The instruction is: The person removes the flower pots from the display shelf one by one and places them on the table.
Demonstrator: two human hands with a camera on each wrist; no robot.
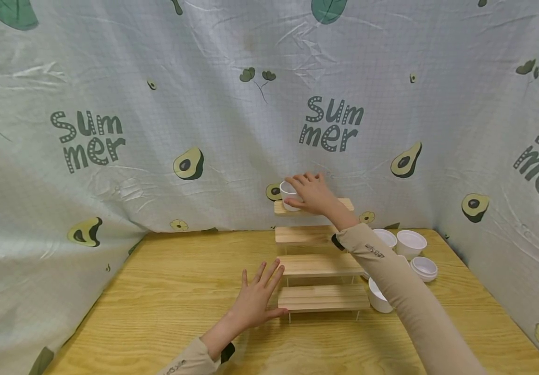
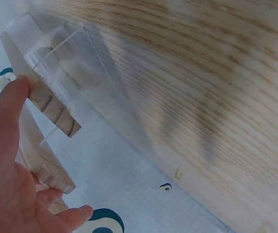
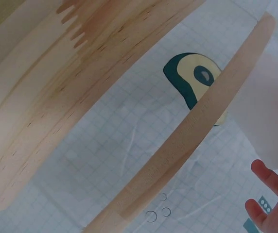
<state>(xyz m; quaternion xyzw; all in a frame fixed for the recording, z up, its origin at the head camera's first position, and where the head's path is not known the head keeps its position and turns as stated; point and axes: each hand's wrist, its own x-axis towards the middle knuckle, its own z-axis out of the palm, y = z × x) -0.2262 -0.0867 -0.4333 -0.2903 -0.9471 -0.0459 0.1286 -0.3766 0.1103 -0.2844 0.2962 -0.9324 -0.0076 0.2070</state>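
Observation:
A wooden tiered stand [image 1: 323, 298] with several narrow plank shelves on clear supports stands on the table. At the left end of its top shelf sits a small white cup [image 1: 290, 197]. My right hand [image 1: 315, 195] grips this cup from its right side, thumb in front and fingers at the rim. The same white cup [image 3: 270, 111] shows at the right edge of the right wrist view, behind the top plank. With fingers spread, my left hand [image 1: 255, 302] rests against the left ends of the lower shelves. Its thumb touches a plank end [image 2: 54, 109] in the left wrist view.
Right of the stand, partly behind my right sleeve, several white cups [image 1: 411, 244] stand on the wooden table [image 1: 180, 291]. A low white stack [image 1: 424, 268] is beside them. A printed cloth [image 1: 232, 120] hangs behind the table and along its sides.

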